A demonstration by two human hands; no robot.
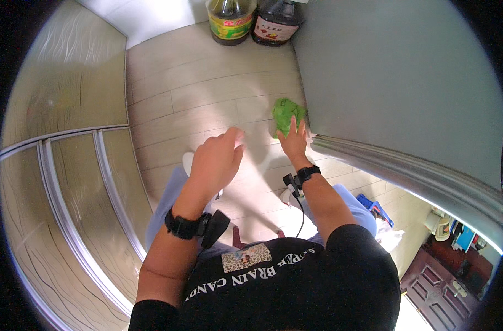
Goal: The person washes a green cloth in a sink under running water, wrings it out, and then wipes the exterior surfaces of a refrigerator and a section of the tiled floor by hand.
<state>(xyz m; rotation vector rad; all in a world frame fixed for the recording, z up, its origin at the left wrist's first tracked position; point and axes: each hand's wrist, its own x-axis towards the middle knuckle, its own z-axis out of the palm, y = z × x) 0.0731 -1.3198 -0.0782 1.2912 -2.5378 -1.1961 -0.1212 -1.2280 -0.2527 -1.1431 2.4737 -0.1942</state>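
A green cloth lies crumpled on the wood-look tiled floor, close to the base of the grey panel at the right. My right hand reaches over its near edge with spread fingers; whether they press on it I cannot tell. My left hand hovers above the floor, left of the cloth, its fingers loosely curled and their tips partly hidden. Nothing shows in its grip. Each wrist wears a black strap with a small device, and a cable hangs from the right one.
Two large labelled bottles, one of yellowish oil and one dark, stand by the far wall. Glossy cabinet doors line the left, a grey panel the right. A blue basket sits beyond my right knee.
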